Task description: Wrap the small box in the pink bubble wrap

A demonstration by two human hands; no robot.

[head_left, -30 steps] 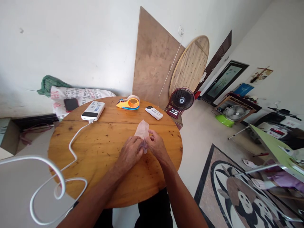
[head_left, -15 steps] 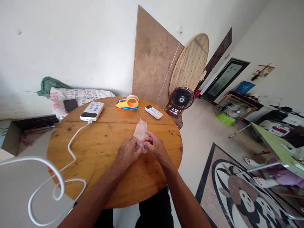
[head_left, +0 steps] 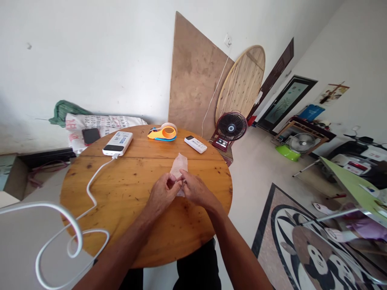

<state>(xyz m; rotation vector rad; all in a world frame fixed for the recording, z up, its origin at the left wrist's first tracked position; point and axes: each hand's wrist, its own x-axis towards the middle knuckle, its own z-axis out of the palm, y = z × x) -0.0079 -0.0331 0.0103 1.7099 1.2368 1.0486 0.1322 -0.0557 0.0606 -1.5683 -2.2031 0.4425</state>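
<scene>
A small plastic bag [head_left: 179,164] is pinched at its near end by the left hand [head_left: 163,193] and the right hand [head_left: 196,189], whose fingertips are closed on it and meet there. The bag is laid flat near the middle of the round wooden table [head_left: 127,193]. Farther back on the table a power bank [head_left: 117,143] with a white cable [head_left: 90,189], a tape dispenser [head_left: 163,133] and a remote [head_left: 196,144] are seen.

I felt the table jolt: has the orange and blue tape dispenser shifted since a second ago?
No. The orange and blue tape dispenser sits at the same spot between the white power bank and the white remote control.
</scene>
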